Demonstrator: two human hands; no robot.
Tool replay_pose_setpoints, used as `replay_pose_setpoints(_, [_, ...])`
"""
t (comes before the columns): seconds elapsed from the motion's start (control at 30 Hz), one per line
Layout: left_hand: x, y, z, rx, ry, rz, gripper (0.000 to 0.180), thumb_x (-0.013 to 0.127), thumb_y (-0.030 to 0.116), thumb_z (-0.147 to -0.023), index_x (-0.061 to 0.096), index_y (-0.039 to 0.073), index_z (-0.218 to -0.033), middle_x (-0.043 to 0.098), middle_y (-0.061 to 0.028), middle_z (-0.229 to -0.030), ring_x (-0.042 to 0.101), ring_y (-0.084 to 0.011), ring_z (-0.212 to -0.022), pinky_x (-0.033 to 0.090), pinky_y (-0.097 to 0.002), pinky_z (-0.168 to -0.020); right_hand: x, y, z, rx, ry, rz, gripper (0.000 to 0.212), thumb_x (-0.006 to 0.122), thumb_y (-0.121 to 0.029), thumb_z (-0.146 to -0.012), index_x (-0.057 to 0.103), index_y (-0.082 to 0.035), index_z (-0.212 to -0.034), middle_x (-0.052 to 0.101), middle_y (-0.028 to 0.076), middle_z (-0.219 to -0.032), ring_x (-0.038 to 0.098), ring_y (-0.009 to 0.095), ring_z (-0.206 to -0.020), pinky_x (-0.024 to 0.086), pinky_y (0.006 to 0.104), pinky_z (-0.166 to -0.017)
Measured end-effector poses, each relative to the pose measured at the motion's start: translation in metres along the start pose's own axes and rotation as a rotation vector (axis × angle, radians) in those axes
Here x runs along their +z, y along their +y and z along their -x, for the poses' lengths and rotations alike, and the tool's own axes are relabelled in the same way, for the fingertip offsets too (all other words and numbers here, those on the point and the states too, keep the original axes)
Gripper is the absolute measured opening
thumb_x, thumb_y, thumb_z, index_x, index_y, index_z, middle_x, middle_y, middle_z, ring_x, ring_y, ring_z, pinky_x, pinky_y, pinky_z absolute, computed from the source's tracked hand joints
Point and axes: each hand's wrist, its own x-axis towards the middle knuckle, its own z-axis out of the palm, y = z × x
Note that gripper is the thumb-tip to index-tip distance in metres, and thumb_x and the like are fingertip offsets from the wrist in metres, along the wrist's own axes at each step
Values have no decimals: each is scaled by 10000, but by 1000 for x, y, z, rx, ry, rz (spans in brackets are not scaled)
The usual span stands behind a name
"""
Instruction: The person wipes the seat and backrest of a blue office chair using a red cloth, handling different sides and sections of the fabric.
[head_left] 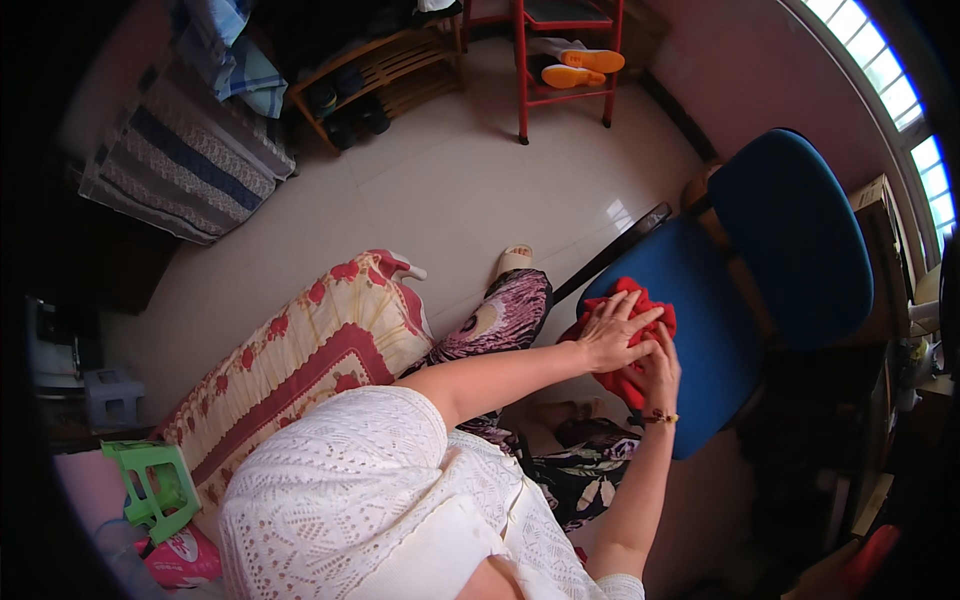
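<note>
A bunched red cloth (655, 310) lies on the front part of a blue chair seat (700, 310). My left hand (612, 338) rests over the cloth, its fingers stretched out and spread toward the right. Close against it, my right hand (655, 375) has its fingers bent onto the cloth from the near side; its thumb is hard to make out. The right wrist wears a beaded bracelet (660, 417). Both hands cover much of the cloth, so its full shape is hidden.
The chair has a blue backrest (795, 235) and a dark armrest (620, 245). A flower-patterned cover (290, 360) lies over a seat or bed on the left, near a green plastic stool (155, 490). Farther off stand a wooden shoe rack (390, 70) and a red-framed stand (521, 80) with orange-soled shoes.
</note>
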Motion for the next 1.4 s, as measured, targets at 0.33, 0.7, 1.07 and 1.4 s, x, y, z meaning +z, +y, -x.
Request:
replay_pose_setpoints(0.33, [39, -27, -49, 398, -290, -427, 659, 701, 410, -757, 519, 267, -1374, 376, -205, -1466, 301, -389, -1393, 151, -683, -1093, -85, 97, -45, -487, 801, 1419, 483, 480, -347, -974, 498, -104, -1391, 481, 119, -1448, 427, 283, -1351, 287, 479, -1115])
replay_pose_setpoints(0.7, [100, -45, -206, 442, -111, -593, 536, 665, 264, -731, 578, 286, -1259, 564, -76, -1238, 502, -300, -1169, 360, -547, -937, -71, 82, -42, -452, 799, 1349, 533, 560, -310, -882, 509, -109, -1373, 472, 118, -1445, 407, 291, -1357, 259, 477, -1129])
replay_pose_setpoints(1.07, [120, -33, -243, 339, -52, -710, 580, 720, 362, -726, 551, 295, -1277, 523, -73, -1282, 485, -292, -1193, 402, -523, -925, -76, 89, -35, -449, 820, 1314, 531, 526, -311, -875, 515, -127, -1373, 458, 110, -1456, 396, 272, -1369, 231, 477, -1148])
replay_pose_setpoints(1.4, [11, -30, -28, 474, -204, -382, 542, 759, 246, -575, 646, 195, -1103, 568, -109, -1061, 546, -284, -1011, 384, -414, -867, -75, 88, -40, -492, 854, 1295, 514, 533, -311, -884, 524, -128, -1364, 467, 99, -1449, 405, 263, -1362, 242, 473, -1148])
